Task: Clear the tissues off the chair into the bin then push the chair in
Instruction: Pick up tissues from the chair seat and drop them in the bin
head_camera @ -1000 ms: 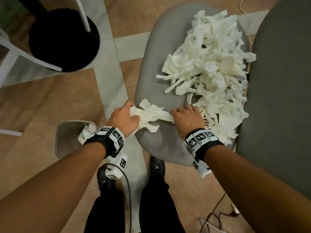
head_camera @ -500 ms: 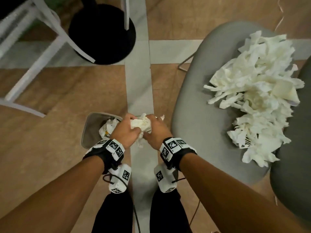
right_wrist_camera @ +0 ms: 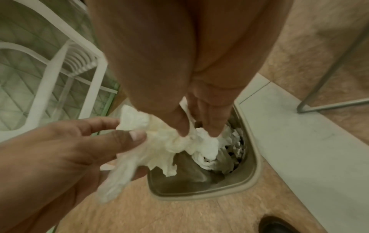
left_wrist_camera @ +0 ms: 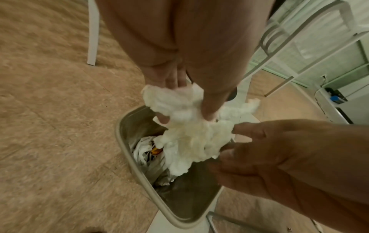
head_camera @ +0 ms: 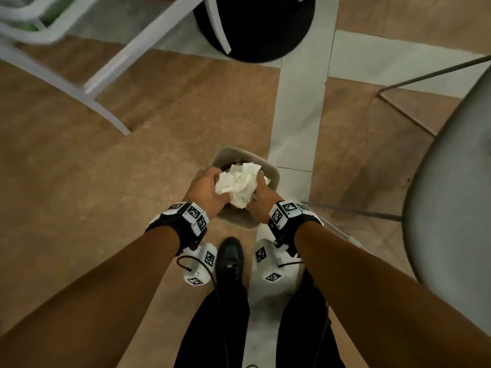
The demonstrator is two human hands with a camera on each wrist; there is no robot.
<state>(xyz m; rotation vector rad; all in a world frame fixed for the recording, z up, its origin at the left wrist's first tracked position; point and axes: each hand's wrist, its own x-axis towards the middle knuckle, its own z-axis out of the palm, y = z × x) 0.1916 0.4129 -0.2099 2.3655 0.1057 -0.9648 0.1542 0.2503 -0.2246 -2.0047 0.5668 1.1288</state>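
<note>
1. Tan floor tiles with pale grey bands (head_camera: pixel 297 107) run under everything; a small beige bin (head_camera: pixel 273 176) stands on the floor just ahead of the person's black shoe (head_camera: pixel 229 257), with a white frame (head_camera: pixel 87 83) and a black round base (head_camera: pixel 255 25) further off.

2. Step in hand, as I judge it: dropping one load of tissues. A crumpled wad of white tissue (head_camera: pixel 239 185) hangs directly over the bin's mouth, not yet let go.

3. Left hand (head_camera: pixel 206 188) grips the wad from the left, thumb and fingers curled onto the paper. Right hand (head_camera: pixel 261 196) pinches it from the right, fingertips pressed into the folds. Both hold the same bundle between them.

4. Both forearms reach forward and down, wrists close together above the bin, palms turned toward each other.

5. From the left wrist, the bin already holds crumpled white paper (left_wrist_camera: pixel 147 151) and something orange among it; the wad's loose tails dangle toward the opening.

6. Next move, I'd say: spread both hands at once so the wad falls inside; trailing shreds could catch on the rim or cling to fingers, so a small shake may be needed.

7. Only an edge of the grey chair seat (head_camera: pixel 451 208) shows at the right, its metal legs (head_camera: pixel 406 83) beside it. Whether tissues remain on it cannot be told, and I see no sign that the chair has been pushed in.
</note>
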